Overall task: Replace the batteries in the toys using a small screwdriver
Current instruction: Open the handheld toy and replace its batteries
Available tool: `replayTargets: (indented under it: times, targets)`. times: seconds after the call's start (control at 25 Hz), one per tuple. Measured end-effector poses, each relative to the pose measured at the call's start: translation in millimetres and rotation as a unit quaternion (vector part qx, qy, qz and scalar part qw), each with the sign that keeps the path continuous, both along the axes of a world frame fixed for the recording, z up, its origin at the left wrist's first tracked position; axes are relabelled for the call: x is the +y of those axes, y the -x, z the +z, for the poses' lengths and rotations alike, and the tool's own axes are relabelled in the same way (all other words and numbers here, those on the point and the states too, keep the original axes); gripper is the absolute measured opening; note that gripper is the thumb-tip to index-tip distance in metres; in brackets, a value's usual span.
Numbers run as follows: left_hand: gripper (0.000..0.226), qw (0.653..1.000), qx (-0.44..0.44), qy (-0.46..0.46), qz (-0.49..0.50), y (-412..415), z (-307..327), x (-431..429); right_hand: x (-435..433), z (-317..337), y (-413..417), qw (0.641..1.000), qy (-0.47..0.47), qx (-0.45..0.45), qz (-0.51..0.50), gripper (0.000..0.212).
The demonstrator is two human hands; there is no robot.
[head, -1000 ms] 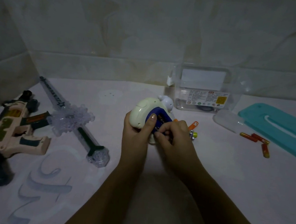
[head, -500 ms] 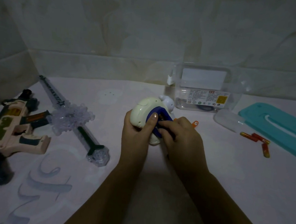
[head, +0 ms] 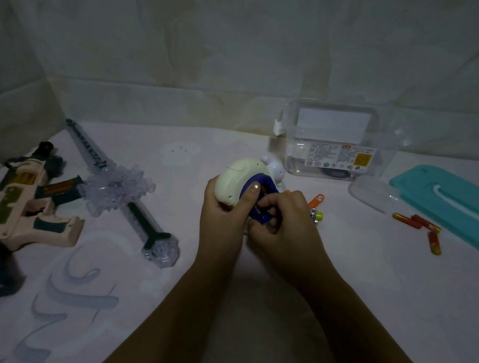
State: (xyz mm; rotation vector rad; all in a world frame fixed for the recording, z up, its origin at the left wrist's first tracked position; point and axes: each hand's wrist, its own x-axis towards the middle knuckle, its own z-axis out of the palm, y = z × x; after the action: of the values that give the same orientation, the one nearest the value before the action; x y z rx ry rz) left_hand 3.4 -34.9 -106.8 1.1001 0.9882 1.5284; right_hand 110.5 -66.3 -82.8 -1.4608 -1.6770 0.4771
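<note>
A cream and blue round toy [head: 237,178] is held tilted above the table centre, its blue underside turned toward me. My left hand [head: 222,218] grips its cream shell, thumb pressed on the blue rim. My right hand [head: 283,230] has its fingertips curled into the blue battery bay; what they pinch is hidden. Just right of the hands lie an orange battery [head: 317,200] and a yellow-tipped battery [head: 317,216]. Three red batteries [head: 422,227] lie further right. No screwdriver is visible.
A toy gun [head: 20,205] and a clear toy sword [head: 119,192] lie at the left. A clear plastic box [head: 337,141] stands at the back, a small clear case [head: 374,192] and a teal lid [head: 452,200] to its right. Walls close the back and left.
My right hand slid down and back along the blue underside, uncovering the two batteries on the table beside it. The left hand and toy stayed almost still.
</note>
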Motion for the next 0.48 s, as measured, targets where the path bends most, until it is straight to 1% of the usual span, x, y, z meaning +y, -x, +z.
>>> replayTargets:
  times: [0.08, 0.2, 0.4, 0.48]
  targets:
    - [0.048, 1.000, 0.001, -0.002, 0.000, -0.3, -0.4, -0.3, 2.1, -0.1, -0.3, 1.000, -0.011, 0.017, -0.010, 0.027]
    - [0.053, 1.000, 0.002, -0.002, 0.003, -0.9, -1.2, -1.1, 3.4, -1.0, 1.5, 0.999, -0.017, 0.022, -0.021, 0.024]
    - [0.062, 1.000, -0.002, 0.001, 0.010, -0.2, -1.8, 0.4, 4.4, -1.1, 2.0, 0.999, -0.006, 0.046, -0.004, 0.018]
    - [0.060, 1.000, -0.016, 0.010, 0.015, 0.4, -2.3, 2.0, 5.5, -3.8, 2.6, 0.998, -0.007, 0.062, -0.010, 0.016]
